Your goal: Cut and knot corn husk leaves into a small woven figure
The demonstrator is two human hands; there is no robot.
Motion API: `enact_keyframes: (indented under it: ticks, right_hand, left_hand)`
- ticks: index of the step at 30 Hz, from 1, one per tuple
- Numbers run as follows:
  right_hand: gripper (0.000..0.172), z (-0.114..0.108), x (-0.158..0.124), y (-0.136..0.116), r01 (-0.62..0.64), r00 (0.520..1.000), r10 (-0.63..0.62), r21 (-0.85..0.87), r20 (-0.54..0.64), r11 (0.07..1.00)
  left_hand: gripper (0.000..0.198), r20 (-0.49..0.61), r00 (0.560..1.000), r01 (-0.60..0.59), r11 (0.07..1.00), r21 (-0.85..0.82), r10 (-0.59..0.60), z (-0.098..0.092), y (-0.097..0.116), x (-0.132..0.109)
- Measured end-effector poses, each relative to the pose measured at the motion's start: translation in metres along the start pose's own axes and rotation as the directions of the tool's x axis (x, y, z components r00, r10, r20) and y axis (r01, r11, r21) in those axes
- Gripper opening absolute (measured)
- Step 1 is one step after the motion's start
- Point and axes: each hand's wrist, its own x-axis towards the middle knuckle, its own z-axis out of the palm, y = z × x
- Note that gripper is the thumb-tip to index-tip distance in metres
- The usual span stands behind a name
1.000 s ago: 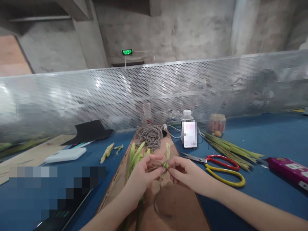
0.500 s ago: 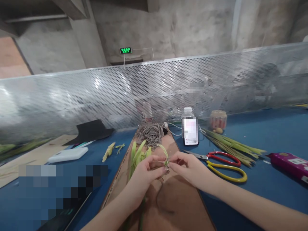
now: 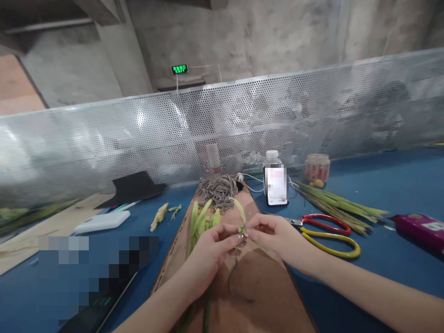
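My left hand (image 3: 210, 252) and my right hand (image 3: 277, 236) meet above a brown cardboard sheet (image 3: 267, 286). Between their fingertips is a small green plant piece, pinched from both sides, with a pale green strip (image 3: 243, 210) curving up from it. A thin grey cord (image 3: 231, 282) trails down over the cardboard below; whether its end is in my fingers I cannot make out. Long light-green leaves (image 3: 195, 226) lie beside and partly under my left hand. Just beyond is a tangled heap of grey cord (image 3: 218, 192).
Scissors with red and yellow handles (image 3: 333, 249) lie right of my right hand. Behind them are green stalks (image 3: 340, 208), a jar (image 3: 317, 169), and a phone (image 3: 276, 185) against a bottle (image 3: 272, 155). A purple package (image 3: 419, 231) is far right, a white case (image 3: 102, 222) left.
The camera view has shifted slightly. My right fingertips have moved a little away from the left ones, and the pale strip stands more upright. Both hands keep their pinch.
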Motion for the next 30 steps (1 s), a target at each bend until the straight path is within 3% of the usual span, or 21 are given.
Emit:
enact_keyframes:
  ticks: [3,9,17,21,25,30]
  right_hand:
    - [0.012,-0.0002,-0.0007,-0.0022,0.048,0.998,-0.050,-0.041,-0.041,0.998]
    - [0.008,-0.0011,-0.0020,-0.0058,0.260,0.956,-0.280,-0.190,-0.088,0.947]
    - [0.006,0.0010,-0.0023,0.0011,0.249,0.962,-0.252,-0.042,-0.104,0.968]
    - [0.005,0.0008,-0.0027,-0.0021,0.238,0.966,-0.242,-0.051,-0.090,0.970]
    - [0.004,0.0004,-0.0031,-0.0057,0.214,0.970,-0.227,-0.145,-0.081,0.966]
    - [0.004,-0.0020,-0.0040,-0.0083,0.272,0.955,-0.291,-0.234,-0.050,0.933]
  left_hand:
    - [0.012,-0.039,0.999,-0.015,1.000,0.018,0.016,-0.0009,-0.0008,0.0005]
    - [0.011,-0.064,0.998,0.001,1.000,-0.009,-0.001,-0.0019,-0.0033,0.0002]
    - [0.009,-0.019,0.995,0.097,0.980,-0.175,-0.102,0.0034,-0.0001,-0.0024]
    - [0.006,0.009,0.987,0.156,0.966,-0.206,-0.158,0.0047,0.0023,-0.0037]
    - [0.004,0.054,0.995,0.092,0.982,-0.165,-0.084,0.0034,0.0014,-0.0027]
    - [0.007,0.049,0.998,0.051,0.992,-0.111,-0.045,0.0007,-0.0008,-0.0002]
